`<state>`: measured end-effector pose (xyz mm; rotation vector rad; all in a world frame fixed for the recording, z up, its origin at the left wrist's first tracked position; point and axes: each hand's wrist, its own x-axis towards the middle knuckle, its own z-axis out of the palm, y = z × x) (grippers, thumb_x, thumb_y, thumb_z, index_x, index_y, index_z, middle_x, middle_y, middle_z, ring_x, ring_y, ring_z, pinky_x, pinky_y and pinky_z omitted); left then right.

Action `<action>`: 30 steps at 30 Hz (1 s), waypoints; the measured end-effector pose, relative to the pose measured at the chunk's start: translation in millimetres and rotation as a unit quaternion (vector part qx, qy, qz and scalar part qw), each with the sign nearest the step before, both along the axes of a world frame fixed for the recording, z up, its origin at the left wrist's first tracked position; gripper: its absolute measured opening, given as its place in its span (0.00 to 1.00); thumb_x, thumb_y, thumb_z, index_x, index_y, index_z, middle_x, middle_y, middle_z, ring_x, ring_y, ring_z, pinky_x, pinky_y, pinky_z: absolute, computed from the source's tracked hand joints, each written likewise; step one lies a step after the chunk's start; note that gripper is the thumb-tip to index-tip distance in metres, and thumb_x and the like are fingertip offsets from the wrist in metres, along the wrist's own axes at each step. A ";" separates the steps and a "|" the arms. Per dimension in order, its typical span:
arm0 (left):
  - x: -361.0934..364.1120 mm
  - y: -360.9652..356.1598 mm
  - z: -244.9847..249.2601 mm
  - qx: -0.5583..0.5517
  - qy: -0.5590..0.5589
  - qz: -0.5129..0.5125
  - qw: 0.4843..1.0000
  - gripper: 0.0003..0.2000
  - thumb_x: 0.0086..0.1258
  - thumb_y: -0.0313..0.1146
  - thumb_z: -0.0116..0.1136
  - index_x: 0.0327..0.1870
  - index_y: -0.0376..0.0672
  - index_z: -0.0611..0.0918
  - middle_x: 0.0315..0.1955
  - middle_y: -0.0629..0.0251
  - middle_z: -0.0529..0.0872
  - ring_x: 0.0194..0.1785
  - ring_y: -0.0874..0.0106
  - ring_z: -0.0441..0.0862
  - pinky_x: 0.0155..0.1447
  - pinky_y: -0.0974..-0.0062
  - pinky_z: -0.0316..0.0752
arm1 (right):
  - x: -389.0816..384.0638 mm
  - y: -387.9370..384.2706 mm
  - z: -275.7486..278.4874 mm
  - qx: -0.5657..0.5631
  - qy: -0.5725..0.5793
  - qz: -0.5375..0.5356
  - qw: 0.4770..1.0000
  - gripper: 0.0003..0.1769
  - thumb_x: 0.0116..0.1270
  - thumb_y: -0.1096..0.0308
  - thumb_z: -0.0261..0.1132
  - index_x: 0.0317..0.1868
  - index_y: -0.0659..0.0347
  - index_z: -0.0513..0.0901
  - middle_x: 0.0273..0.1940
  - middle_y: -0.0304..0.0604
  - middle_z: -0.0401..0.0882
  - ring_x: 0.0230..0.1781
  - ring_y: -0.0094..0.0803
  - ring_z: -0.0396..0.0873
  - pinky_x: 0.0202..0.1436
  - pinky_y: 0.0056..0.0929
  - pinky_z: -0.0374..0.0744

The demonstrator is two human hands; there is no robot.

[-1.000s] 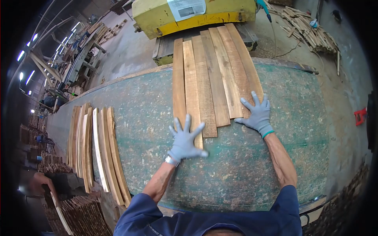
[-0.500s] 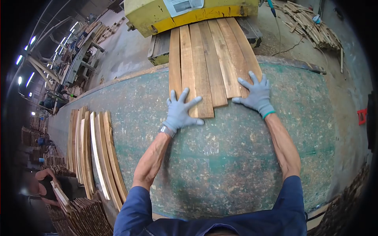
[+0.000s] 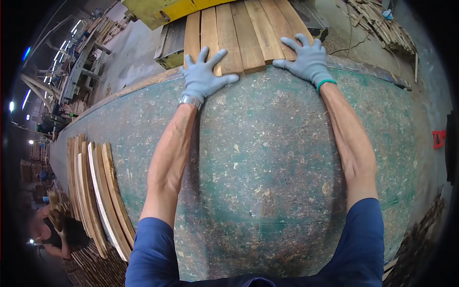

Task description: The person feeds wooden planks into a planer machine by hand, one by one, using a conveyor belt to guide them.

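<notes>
Several wooden boards (image 3: pixel 246 36) lie side by side, their near ends uneven and their far ends under a yellow machine (image 3: pixel 184 10). My left hand (image 3: pixel 205 76), in a grey glove, rests with fingers spread on the near ends of the left boards. On the right boards lies my right hand (image 3: pixel 306 60), also gloved and spread, its thumb at a board's end. Both arms reach far forward. The machine hides the boards' far ends.
A worn green table (image 3: pixel 267 167) stretches beneath my arms. More boards (image 3: pixel 98 191) lie along its left side. At lower left a person (image 3: pixel 50 229) stands by stacked wood. Scrap wood (image 3: pixel 382 28) is heaped at the upper right.
Both hands have moved forward, and the boards have slid farther under the machine. My arms are straighter. The person at lower left has shifted.
</notes>
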<state>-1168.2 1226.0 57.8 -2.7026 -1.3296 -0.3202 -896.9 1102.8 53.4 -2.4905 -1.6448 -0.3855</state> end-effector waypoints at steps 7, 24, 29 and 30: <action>8.8 34.1 7.6 -0.005 0.046 0.012 0.999 0.48 0.48 0.81 0.57 0.75 0.80 0.65 0.78 0.64 0.60 0.76 0.44 0.59 0.73 0.39 0.56 | 4.5 34.1 -1.0 -0.029 -0.006 -0.015 0.999 0.51 0.53 0.16 0.53 0.75 0.28 0.65 0.76 0.39 0.60 0.69 0.50 0.63 0.70 0.48 0.66; -57.6 14.0 40.2 -0.054 0.001 -0.001 0.999 0.46 0.60 0.77 0.48 0.79 0.63 0.61 0.79 0.51 0.52 0.80 0.39 0.46 0.77 0.31 0.37 | -20.6 83.0 -8.7 -0.041 -0.023 -0.085 0.995 0.44 0.67 0.28 0.52 0.80 0.31 0.53 0.80 0.53 0.51 0.78 0.61 0.53 0.76 0.63 0.53; -345.0 -69.4 139.9 -0.012 -0.064 0.218 0.974 0.30 0.70 0.60 0.55 0.67 0.51 0.78 0.66 0.52 0.76 0.69 0.59 0.73 0.70 0.64 0.70 | -141.1 -73.7 18.2 0.120 0.276 0.238 0.924 0.35 0.71 0.61 0.62 0.74 0.67 0.65 0.75 0.58 0.61 0.77 0.50 0.59 0.79 0.43 0.58; -403.6 -84.2 164.7 -0.031 -0.038 0.315 0.948 0.32 0.73 0.59 0.52 0.69 0.46 0.75 0.67 0.49 0.76 0.73 0.58 0.69 0.74 0.65 0.65 | -179.7 -116.8 17.5 0.090 0.397 0.217 0.887 0.36 0.68 0.61 0.65 0.73 0.66 0.67 0.72 0.59 0.66 0.75 0.50 0.63 0.78 0.45 0.61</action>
